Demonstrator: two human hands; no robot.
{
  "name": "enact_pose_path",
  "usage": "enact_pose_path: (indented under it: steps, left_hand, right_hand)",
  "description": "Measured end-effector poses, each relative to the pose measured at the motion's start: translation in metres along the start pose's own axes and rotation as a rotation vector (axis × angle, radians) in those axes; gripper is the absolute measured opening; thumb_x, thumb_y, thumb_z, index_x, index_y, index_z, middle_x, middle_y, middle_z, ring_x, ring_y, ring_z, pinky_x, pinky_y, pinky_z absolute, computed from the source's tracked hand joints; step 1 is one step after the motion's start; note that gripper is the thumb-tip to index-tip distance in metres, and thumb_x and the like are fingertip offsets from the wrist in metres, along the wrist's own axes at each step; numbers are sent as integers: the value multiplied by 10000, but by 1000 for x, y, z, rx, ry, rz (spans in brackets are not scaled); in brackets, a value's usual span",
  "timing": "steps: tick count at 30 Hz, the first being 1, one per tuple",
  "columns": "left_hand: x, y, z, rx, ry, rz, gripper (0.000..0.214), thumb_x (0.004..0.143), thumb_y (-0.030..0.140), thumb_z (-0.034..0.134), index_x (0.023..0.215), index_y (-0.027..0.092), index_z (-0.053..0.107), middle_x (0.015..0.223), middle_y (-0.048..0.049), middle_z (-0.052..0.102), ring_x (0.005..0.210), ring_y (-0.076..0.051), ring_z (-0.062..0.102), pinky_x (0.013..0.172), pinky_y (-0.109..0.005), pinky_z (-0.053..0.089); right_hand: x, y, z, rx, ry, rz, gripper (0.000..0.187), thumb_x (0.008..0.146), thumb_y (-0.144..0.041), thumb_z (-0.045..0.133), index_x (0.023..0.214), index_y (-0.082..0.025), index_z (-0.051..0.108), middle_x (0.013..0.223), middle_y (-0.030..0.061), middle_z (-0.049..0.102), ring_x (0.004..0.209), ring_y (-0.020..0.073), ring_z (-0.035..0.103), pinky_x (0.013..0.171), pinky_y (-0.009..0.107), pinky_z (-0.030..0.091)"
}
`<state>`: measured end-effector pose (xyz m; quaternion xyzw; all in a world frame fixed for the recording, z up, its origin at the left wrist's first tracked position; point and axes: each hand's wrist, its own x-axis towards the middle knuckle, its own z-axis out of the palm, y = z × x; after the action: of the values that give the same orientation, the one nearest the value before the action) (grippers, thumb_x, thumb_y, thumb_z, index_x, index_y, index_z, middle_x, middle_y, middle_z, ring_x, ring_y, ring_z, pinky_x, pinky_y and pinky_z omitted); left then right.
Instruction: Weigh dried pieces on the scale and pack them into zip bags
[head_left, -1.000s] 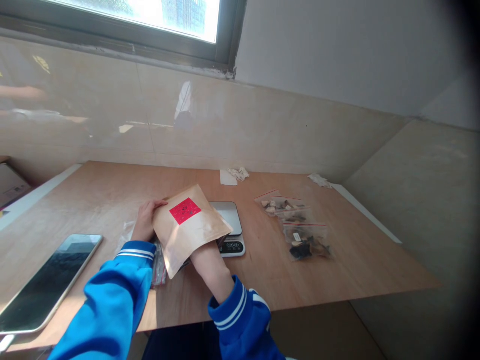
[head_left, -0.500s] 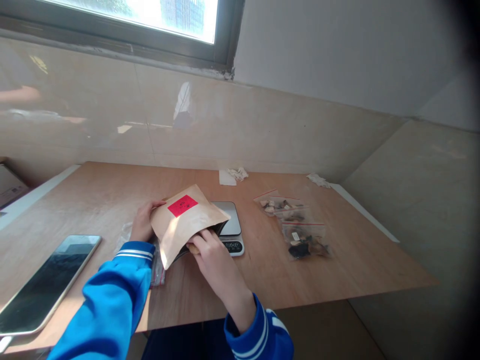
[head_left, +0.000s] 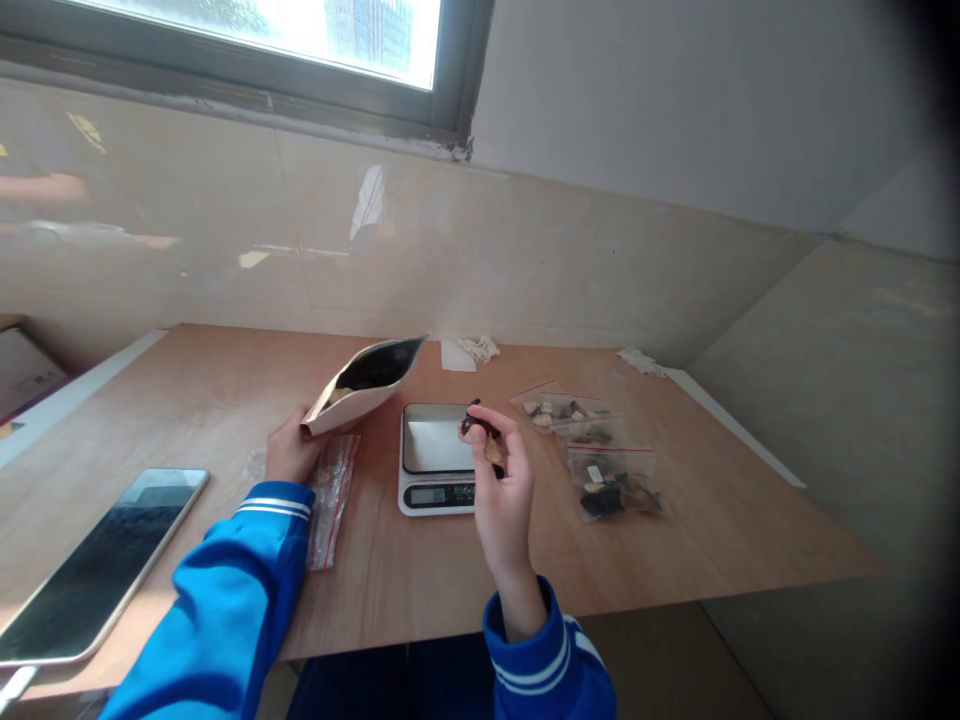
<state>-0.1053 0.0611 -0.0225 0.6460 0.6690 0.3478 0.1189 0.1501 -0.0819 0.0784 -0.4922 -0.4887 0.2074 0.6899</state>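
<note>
My left hand (head_left: 291, 447) grips the lower corner of a brown paper pouch (head_left: 358, 404), tilted with its mouth gaping toward me; the inside is dark, with something tan near the bottom. My right hand (head_left: 508, 485) is closed on a few small dried pieces (head_left: 493, 452), dark and tan, held above the right edge of a kitchen scale (head_left: 412, 497). The scale's display is lit, but its reading is too small to make out. Beside my left wrist lie flat clear zip bags (head_left: 330, 510) with red seal lines.
To the right lie filled zip bags (head_left: 615, 492) of dried pieces. A phone (head_left: 105, 565) with a white cable rests at the left. Crumpled tissue (head_left: 480, 348) and a white paper (head_left: 457, 356) sit near the wall. The wooden tabletop (head_left: 720, 510) ends at the right.
My right hand has come out of the pouch with dried pieces and moved right, over the scale. The pouch has turned mouth-up and shifted away, uncovering the scale and zip bags.
</note>
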Motion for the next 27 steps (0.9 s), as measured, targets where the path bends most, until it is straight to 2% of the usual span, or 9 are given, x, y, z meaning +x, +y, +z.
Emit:
enact_pose_path:
  steps: [4, 7, 10, 15, 18, 20, 22, 25, 27]
  left_hand:
    - [4, -2, 3, 62, -3, -14, 585, 743, 539, 585, 1189, 160, 574, 1041, -140, 710, 1006, -350, 654, 794, -399, 511]
    - [4, 0, 2, 78, 5, -19, 609, 744, 555, 575, 1199, 152, 551, 1038, -147, 705, 987, -347, 658, 779, -397, 511]
    - [3, 2, 0, 80, -9, -13, 584, 750, 551, 558, 1172, 146, 556, 1036, -147, 701, 983, -333, 658, 792, -388, 505]
    - [3, 5, -2, 98, -23, -11, 537, 763, 553, 531, 1125, 158, 568, 1059, -141, 693, 1028, -331, 640, 821, -384, 489]
    - [2, 7, -2, 93, -28, -10, 530, 765, 556, 528, 1122, 167, 563, 1052, -135, 695, 1040, -337, 633, 821, -388, 483]
    - [2, 8, -3, 97, -33, -13, 525, 762, 550, 533, 1123, 170, 560, 1037, -130, 697, 1036, -339, 632, 820, -394, 479]
    - [2, 10, -4, 110, -40, -10, 519, 762, 543, 534, 1121, 168, 558, 1027, -130, 697, 1028, -341, 632, 819, -399, 477]
    - [2, 12, -5, 128, -44, -9, 508, 763, 540, 534, 1104, 165, 560, 1026, -136, 694, 1021, -342, 633, 812, -401, 475]
    - [2, 13, -6, 137, -45, -14, 494, 760, 538, 540, 1089, 172, 564, 1018, -132, 695, 1016, -341, 634, 805, -398, 473]
  right_hand:
    - [13, 42, -2, -35, 1, 107, 287, 914, -373, 517, 1107, -173, 591, 1107, 104, 654, 932, 181, 645, 872, 354, 520]
    - [21, 72, 4, -79, -117, 166, 307, 885, -351, 530, 1116, -158, 589, 1117, 124, 655, 999, 202, 632, 907, 366, 505]
    - [23, 89, 10, -144, -225, 184, 345, 870, -303, 516, 1183, -170, 573, 1175, 125, 639, 1006, 200, 631, 927, 374, 495]
    - [22, 91, 13, -194, -308, 115, 428, 868, -228, 477, 1294, -217, 512, 1275, 103, 579, 1111, 199, 589, 908, 345, 500]
    - [22, 85, 17, -303, -271, 16, 412, 839, -172, 501, 1248, -200, 545, 1294, 126, 538, 1141, 215, 556, 947, 370, 464]
    - [23, 81, 19, -456, -180, -27, 334, 811, -169, 558, 1140, -192, 603, 1195, 129, 565, 1109, 239, 549, 957, 405, 433]
    - [23, 78, 21, -557, -114, -25, 212, 811, -218, 602, 1019, -185, 628, 1017, 99, 611, 979, 238, 581, 904, 401, 434]
    - [23, 78, 20, -558, -133, 22, 165, 855, -331, 589, 929, -186, 615, 776, 34, 635, 748, 207, 594, 760, 332, 444]
    - [22, 82, 18, -538, -151, 53, 180, 873, -360, 560, 917, -195, 617, 741, 28, 653, 695, 203, 594, 701, 306, 436]
